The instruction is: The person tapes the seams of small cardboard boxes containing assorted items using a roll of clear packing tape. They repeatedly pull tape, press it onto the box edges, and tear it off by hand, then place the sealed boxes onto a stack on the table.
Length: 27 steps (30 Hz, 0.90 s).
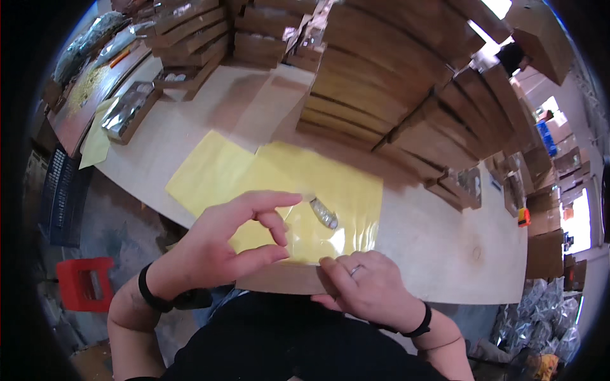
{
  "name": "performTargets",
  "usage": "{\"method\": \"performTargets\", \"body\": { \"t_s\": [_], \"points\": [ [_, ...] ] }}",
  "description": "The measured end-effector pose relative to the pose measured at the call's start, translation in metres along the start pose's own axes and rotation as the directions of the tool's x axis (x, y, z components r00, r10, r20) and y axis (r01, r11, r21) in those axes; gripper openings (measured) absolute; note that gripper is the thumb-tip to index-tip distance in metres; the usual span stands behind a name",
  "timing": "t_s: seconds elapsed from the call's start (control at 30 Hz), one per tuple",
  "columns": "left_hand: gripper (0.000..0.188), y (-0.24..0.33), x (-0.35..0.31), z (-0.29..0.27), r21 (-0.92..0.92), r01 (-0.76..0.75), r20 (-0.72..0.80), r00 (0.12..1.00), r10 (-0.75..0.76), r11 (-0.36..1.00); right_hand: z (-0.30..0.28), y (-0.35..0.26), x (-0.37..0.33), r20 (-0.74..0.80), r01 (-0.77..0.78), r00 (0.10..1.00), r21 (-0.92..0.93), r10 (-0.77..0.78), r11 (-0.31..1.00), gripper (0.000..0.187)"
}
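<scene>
My left hand (238, 238) hovers over yellow sheets (216, 166), thumb and fingers apart and nothing between them. Just beyond its fingertips lies a small, shiny, silvery-clear object (324, 213) with a narrow end; its kind is unclear. My right hand (367, 282), with a ring on one finger, grips the near edge of a shallow cardboard box (276, 279), thumb on top and fingers partly hidden below. Glossy clear film (362, 238) reflects light over the yellow surface beside that hand. Where the film ends and the box begins is hard to tell.
Tall stacks of cardboard boxes (356, 82) stand along the back of the wooden table (445, 254). A windowed box (130, 111) sits at the far left. On the floor are a red plastic stool (86, 284), a dark crate (54, 197) and silvery bags (537, 317).
</scene>
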<state>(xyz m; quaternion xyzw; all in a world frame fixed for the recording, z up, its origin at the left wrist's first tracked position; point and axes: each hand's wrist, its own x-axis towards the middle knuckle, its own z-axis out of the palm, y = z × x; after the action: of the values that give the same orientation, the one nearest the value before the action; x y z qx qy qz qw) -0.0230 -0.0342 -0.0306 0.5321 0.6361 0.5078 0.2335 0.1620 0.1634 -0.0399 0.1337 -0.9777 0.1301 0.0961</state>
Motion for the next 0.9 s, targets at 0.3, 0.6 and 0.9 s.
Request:
{"method": "performTargets", "body": {
  "t_s": [0.3, 0.6, 0.9],
  "points": [
    [0.084, 0.007, 0.013, 0.007, -0.368, 0.272, 0.277, 0.945, -0.175, 0.889, 0.011, 0.000, -0.004, -0.196, 0.014, 0.981, 0.073, 0.001, 0.997, 0.050],
    [0.097, 0.010, 0.028, 0.005, -0.562, 0.537, 0.476, 0.832, -0.284, 0.629, 0.010, 0.002, -0.005, -0.219, 0.008, 0.976, 0.086, 0.011, 0.996, 0.051],
    [0.115, 0.014, 0.025, 0.012, -0.492, 0.376, 0.316, 0.918, -0.242, 0.785, 0.014, 0.007, -0.010, -0.242, 0.010, 0.970, 0.097, 0.014, 0.995, 0.048]
  ]
}}
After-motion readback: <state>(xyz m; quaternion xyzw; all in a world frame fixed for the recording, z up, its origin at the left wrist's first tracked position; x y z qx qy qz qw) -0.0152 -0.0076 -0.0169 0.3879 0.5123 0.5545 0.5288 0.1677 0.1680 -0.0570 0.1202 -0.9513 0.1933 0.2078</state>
